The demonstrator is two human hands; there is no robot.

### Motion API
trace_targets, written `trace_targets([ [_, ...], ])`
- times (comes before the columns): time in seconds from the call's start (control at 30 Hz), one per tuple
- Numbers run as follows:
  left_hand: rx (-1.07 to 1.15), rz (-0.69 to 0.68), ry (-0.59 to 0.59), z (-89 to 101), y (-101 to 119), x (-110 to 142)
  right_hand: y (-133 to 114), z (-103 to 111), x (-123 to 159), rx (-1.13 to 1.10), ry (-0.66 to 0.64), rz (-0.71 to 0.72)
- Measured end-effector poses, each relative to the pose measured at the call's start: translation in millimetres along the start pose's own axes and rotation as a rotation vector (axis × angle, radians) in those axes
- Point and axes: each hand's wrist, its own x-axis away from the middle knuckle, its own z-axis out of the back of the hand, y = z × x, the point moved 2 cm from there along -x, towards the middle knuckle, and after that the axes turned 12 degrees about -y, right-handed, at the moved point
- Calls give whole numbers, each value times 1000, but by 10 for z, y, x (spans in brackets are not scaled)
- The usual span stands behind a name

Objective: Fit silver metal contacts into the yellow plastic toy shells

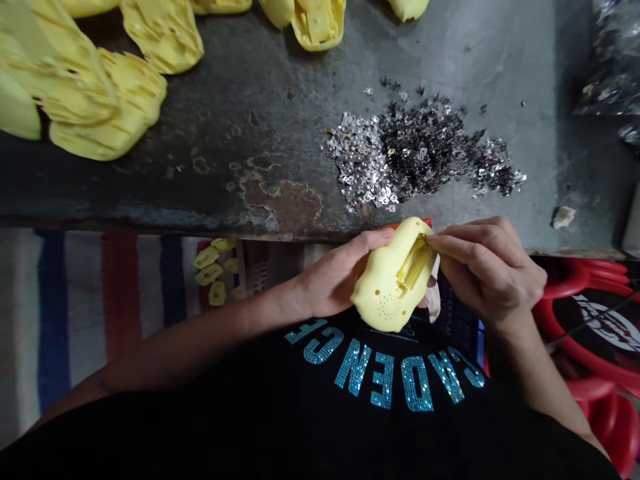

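My left hand grips a yellow plastic shell from its left side, just in front of the table edge. The shell's battery compartment faces up, with small screw holes and a cluster of tiny speaker holes beside it. My right hand pinches at the compartment's upper end, thumb and forefinger pressed together there. What those fingertips hold is too small to make out. Beyond the shell a pile of small metal battery contacts lies spread on the table, shiny at the left and darker toward the middle.
More yellow shells lie heaped at the table's far left, with others along the back. A clear bag of metal pieces sits at the back right. Red plastic rings stand below the table at right. Small yellow parts lie below at left.
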Motion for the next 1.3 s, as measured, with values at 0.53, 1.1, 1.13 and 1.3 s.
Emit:
trace_targets([
  [0.53, 28, -4, -21, -17, -36, 3, 18, 67, -43, -101, 57, -73],
  [1.1, 7, -5, -73, -14, -50, 43, 29, -17, -30, -264, 4, -82],
  [1.13, 11, 2, -79, -9, -60, 43, 28, -39, -27, -215, 2, -50],
  [1.3, 51, 2, -102, 53, -100, 47, 40, -133, 39, -20, -31, 72],
])
